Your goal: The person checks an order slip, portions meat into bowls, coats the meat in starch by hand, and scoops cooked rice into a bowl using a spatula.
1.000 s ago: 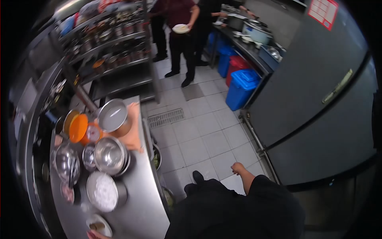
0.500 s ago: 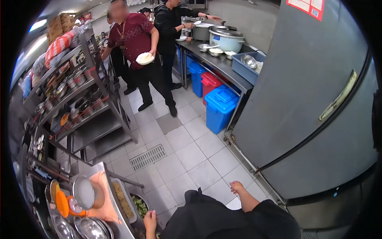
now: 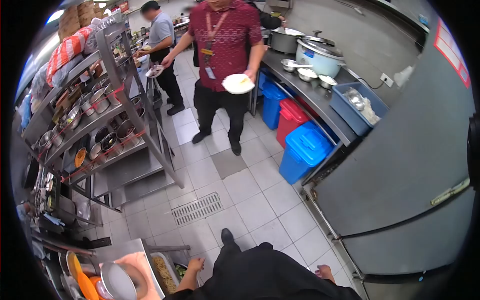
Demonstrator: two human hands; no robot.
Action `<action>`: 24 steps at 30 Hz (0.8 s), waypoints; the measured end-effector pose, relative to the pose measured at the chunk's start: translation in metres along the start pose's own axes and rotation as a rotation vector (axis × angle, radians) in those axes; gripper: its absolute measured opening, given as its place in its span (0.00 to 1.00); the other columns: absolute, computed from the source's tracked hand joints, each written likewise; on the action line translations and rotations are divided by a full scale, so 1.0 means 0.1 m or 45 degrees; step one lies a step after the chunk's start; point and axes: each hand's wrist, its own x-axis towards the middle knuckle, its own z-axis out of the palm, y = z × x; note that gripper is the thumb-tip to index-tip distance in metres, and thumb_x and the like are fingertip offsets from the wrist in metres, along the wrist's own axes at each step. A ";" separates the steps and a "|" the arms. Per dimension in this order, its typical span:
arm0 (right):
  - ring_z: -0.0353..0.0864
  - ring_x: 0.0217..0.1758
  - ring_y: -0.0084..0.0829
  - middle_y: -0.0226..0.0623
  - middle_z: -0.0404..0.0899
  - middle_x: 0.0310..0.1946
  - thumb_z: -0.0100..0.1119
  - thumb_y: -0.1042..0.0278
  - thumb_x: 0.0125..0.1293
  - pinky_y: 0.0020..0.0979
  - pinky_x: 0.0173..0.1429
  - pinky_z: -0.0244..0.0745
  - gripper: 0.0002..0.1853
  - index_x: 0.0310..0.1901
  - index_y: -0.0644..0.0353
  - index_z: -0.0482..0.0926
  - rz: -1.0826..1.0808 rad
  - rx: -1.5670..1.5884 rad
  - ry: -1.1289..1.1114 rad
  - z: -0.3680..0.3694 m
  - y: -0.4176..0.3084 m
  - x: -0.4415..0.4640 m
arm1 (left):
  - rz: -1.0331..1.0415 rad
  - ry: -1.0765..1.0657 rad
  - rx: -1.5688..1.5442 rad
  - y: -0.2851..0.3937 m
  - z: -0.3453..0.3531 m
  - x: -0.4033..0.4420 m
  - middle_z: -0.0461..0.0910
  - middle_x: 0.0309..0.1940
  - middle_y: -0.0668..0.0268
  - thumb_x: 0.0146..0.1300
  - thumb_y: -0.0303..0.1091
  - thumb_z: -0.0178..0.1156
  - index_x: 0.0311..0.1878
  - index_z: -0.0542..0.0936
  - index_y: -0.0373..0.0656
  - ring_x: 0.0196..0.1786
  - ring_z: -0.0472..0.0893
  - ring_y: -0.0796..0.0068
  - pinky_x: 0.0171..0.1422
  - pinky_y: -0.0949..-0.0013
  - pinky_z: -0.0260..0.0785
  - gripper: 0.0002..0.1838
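My left hand (image 3: 196, 264) hangs low beside the steel table, with loosely curled fingers and nothing in it. It is nearest to a clear tub of shredded yellowish food (image 3: 164, 272) and a container of chopped greens (image 3: 180, 270), both at the table's side. My right hand (image 3: 325, 272) hangs at the other side of my body, over the tiled floor, empty with fingers a little apart. On the steel table (image 3: 131, 247) stand a metal pot (image 3: 119, 281) on an orange cloth (image 3: 137, 260) and an orange scale (image 3: 86, 282), partly cut off.
A person in a maroon shirt (image 3: 227, 47) stands ahead, carrying a white bowl (image 3: 238, 84) and another dish (image 3: 155, 71). Shelves of pots (image 3: 120, 95) line the left. A steel counter (image 3: 295, 85), lidded bins (image 3: 307, 150) and a grey fridge (image 3: 395, 185) line the right.
My view has moved forward, and my foot now shows on the floor. The person in maroon appears closer and now shows a second dish. Another person in grey has come into view behind.
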 end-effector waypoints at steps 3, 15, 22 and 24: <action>0.83 0.37 0.48 0.47 0.81 0.36 0.57 0.56 0.63 0.48 0.37 0.78 0.14 0.43 0.57 0.76 -0.186 -0.023 0.001 0.35 -0.08 -0.48 | -0.005 -0.055 0.222 0.37 -0.56 0.62 0.83 0.24 0.60 0.68 0.56 0.52 0.39 0.80 0.37 0.24 0.84 0.68 0.27 0.64 0.75 0.27; 0.82 0.39 0.49 0.47 0.82 0.35 0.58 0.50 0.61 0.48 0.40 0.77 0.18 0.41 0.57 0.78 -0.214 -0.232 -0.175 1.21 -1.08 -0.32 | 0.100 0.086 -0.197 1.55 -1.26 1.36 0.82 0.29 0.60 0.67 0.55 0.54 0.44 0.78 0.39 0.26 0.84 0.67 0.26 0.64 0.74 0.24; 0.82 0.40 0.50 0.48 0.82 0.36 0.57 0.47 0.61 0.47 0.42 0.77 0.21 0.42 0.58 0.78 -0.125 -0.265 -0.149 1.61 -1.48 -0.31 | -0.183 -0.142 0.102 1.13 -1.52 1.86 0.81 0.27 0.58 0.66 0.56 0.53 0.34 0.80 0.35 0.26 0.84 0.63 0.25 0.60 0.75 0.28; 0.82 0.40 0.50 0.48 0.82 0.36 0.57 0.46 0.61 0.47 0.42 0.77 0.22 0.42 0.58 0.78 -0.108 -0.268 -0.129 1.84 -1.56 -0.35 | -0.182 -0.159 0.124 1.18 -1.76 2.05 0.81 0.26 0.57 0.66 0.56 0.53 0.32 0.80 0.34 0.26 0.84 0.62 0.25 0.60 0.75 0.28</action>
